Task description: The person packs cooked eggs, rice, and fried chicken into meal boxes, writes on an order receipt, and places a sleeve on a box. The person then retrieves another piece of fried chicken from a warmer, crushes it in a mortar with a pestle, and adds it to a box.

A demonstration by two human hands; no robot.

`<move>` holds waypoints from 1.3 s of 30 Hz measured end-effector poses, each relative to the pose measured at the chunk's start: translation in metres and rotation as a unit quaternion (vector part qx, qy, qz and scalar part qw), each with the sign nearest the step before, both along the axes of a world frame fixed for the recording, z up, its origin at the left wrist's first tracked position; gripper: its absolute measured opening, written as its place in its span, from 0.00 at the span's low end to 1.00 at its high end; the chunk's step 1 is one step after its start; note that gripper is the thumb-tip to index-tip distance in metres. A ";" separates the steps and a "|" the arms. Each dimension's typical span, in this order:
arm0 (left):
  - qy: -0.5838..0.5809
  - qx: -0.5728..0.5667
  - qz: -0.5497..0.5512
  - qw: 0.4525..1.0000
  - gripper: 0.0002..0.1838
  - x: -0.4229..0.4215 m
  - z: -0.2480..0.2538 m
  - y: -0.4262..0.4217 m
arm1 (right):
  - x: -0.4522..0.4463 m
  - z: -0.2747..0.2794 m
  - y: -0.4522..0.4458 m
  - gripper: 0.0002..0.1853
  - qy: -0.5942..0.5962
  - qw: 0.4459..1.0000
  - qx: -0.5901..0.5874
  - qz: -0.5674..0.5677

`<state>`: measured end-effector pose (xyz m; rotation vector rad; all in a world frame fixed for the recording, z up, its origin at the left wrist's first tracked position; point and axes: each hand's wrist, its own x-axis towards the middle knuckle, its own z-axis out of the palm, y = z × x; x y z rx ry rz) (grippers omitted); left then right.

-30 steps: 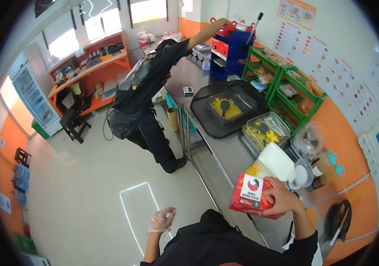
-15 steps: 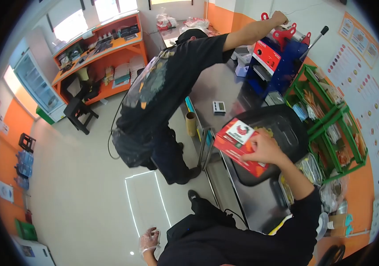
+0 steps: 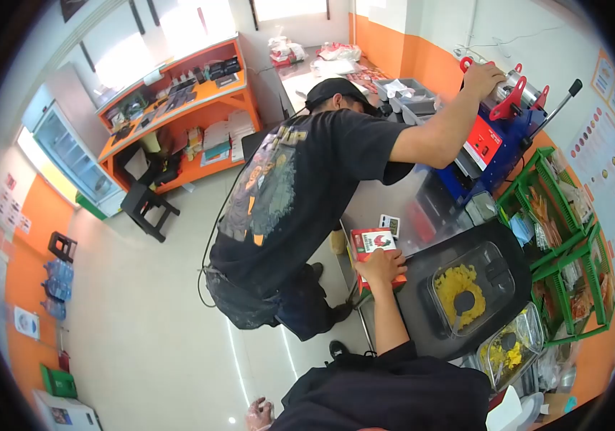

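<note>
A red cardboard box with a white printed panel [image 3: 377,251] is at the left edge of the steel table [image 3: 373,205], directly under the right hand [image 3: 381,269], whose fingers clamp its top and side. The left hand [image 3: 259,414] is well apart from the box and from the right hand, low over the floor, fingers curled and holding nothing visible. Just beyond the box lies a small white digital timer [image 3: 389,223]; to its right, a large black plastic tray [image 3: 422,316] bears a clear container of yellow food [image 3: 461,296]. A person in a black T-shirt [image 3: 300,194] leans over the table, reaching to a blue-and-red machine [image 3: 481,147].
</note>
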<state>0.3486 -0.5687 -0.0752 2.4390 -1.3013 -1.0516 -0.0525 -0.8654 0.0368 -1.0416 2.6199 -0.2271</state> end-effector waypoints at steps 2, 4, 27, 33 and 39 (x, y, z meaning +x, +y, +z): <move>0.072 -0.002 0.014 0.997 0.22 0.021 -0.031 0.004 | -0.009 -0.014 -0.021 0.26 0.045 0.998 -0.023 -0.039; 0.169 0.010 0.048 0.984 0.25 0.044 -0.066 0.005 | -0.018 -0.014 -0.042 0.26 0.036 0.998 -0.032 -0.050; 0.070 0.024 -0.360 0.930 0.24 -0.063 0.063 -0.178 | -0.002 -0.046 0.065 0.13 0.005 0.873 -0.426 0.239; 0.188 -0.110 -0.659 0.720 0.23 -0.106 0.058 -0.217 | 0.077 -0.086 0.256 0.11 -0.040 0.899 -0.399 0.176; 0.071 -0.053 -0.847 0.525 0.22 -0.169 0.075 -0.185 | 0.153 -0.138 0.477 0.09 0.069 0.948 -0.229 -0.209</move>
